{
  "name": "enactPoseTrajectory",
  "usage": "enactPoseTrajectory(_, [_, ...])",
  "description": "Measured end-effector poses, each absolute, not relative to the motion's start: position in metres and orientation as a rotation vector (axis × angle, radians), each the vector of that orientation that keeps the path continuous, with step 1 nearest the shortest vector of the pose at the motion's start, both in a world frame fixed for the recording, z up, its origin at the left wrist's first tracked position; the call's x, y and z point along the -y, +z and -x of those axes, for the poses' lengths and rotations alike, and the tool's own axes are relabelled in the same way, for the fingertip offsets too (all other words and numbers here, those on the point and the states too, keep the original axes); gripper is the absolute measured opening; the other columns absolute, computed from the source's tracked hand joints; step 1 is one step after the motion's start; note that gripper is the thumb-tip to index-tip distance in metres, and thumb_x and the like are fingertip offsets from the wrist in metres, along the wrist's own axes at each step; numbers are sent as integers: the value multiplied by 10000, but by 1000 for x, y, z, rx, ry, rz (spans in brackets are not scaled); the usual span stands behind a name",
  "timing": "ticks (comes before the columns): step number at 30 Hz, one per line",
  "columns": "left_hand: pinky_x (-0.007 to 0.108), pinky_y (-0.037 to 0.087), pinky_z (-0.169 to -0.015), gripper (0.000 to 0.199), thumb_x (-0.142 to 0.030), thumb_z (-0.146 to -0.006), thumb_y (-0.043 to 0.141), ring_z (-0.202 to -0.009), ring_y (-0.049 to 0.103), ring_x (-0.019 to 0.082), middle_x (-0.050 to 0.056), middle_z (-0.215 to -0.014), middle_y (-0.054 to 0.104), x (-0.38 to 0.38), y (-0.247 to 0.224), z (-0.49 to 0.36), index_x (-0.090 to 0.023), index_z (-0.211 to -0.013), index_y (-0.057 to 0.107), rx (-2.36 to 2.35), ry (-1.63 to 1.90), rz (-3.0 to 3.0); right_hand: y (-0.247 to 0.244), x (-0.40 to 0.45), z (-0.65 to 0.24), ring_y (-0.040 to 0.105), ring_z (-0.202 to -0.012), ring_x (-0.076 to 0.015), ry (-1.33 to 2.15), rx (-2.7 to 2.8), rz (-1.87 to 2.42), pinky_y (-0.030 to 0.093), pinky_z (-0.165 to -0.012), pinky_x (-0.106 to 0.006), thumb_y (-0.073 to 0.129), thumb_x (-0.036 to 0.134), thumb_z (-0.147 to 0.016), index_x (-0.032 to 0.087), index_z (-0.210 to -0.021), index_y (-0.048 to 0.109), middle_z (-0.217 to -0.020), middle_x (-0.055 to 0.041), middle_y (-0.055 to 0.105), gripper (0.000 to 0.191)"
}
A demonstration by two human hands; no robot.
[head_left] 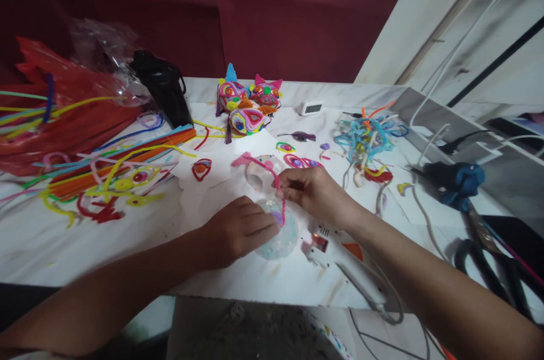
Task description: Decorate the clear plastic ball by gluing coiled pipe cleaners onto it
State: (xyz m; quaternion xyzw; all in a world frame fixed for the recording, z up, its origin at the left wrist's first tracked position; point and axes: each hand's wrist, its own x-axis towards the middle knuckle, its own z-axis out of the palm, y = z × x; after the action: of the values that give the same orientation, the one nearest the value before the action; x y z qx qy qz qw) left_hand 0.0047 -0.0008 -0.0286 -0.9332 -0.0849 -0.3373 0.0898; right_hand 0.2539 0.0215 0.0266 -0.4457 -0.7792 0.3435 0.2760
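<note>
A pink pipe cleaner point(283, 205) runs in a curve between my two hands. My right hand point(312, 190) pinches it between thumb and fingertips near its middle. My left hand point(238, 231) is closed at its lower end, with the fingertips on a small purple piece point(277, 216); the left thumb is hidden. Under the fingers lies a round translucent pad point(278, 244) with pale specks. Just beyond my hands, a whitish shape point(255, 178) with a pink pointed piece point(242, 159) lies on white paper. A glue gun point(352, 272) rests below my right wrist.
Pipe cleaners point(127, 164) and a red plastic bag point(63, 127) lie at left. Finished colourful figures point(250, 102) stand at the back, near a small digital display point(311, 108). Tangled scraps point(365, 136) lie right. Black-handled scissors point(484, 258) and cables are at the right edge.
</note>
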Motion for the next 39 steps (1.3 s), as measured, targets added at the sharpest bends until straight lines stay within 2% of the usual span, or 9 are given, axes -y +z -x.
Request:
enactPoseTrajectory(6, [336,586,-827,311,-145,-1211,459,-855,770,165,83,-1056,880,3,-21,-9,-88,-1178,763,233,-1048,2748,31,-29,-244,547,-680,-142,912,2209,1101,413,-683,-292,691,203,-921,218,-735,669,-691,36,611,188])
enactPoseTrajectory(14, [294,627,-880,393,-165,-1240,421,-924,809,147,27,-1013,895,7,-11,-13,-134,-1100,786,269,-1050,2648,36,-33,-230,605,-672,-117,897,2373,1048,423,-708,-266,641,3,-873,200,-713,697,-690,42,678,260])
enactPoseTrajectory(21, [259,665,-976,376,-137,-1216,469,-973,820,148,29,-1011,880,8,-9,-12,-164,-1077,816,263,-1033,2653,51,-40,-216,609,-661,-103,944,2507,1048,417,-724,-259,664,-61,-800,197,-680,719,-649,65,670,290])
enactPoseTrajectory(28, [270,695,-977,370,-132,-1209,477,-961,831,156,38,-991,889,7,-12,-13,-149,-1072,820,250,-1042,2658,61,-46,-208,563,-627,-99,965,2612,1073,410,-739,-271,710,-94,-783,195,-695,737,-588,96,589,303])
enactPoseTrajectory(33, [282,704,-922,404,-133,-1219,445,-942,838,149,7,-969,890,5,-19,-15,-165,-1048,810,250,-1089,2612,66,-48,-203,592,-664,-111,996,2700,1059,414,-741,-276,670,-135,-769,193,-707,752,-618,79,625,344])
enactPoseTrajectory(39, [321,687,-1020,311,-143,-1185,538,-1033,835,167,12,-1055,899,5,-30,-11,-205,-1085,826,262,-1047,2598,71,-47,-197,594,-688,-116,1057,2788,1067,396,-680,-265,624,-161,-776,182,-677,701,-656,61,631,365])
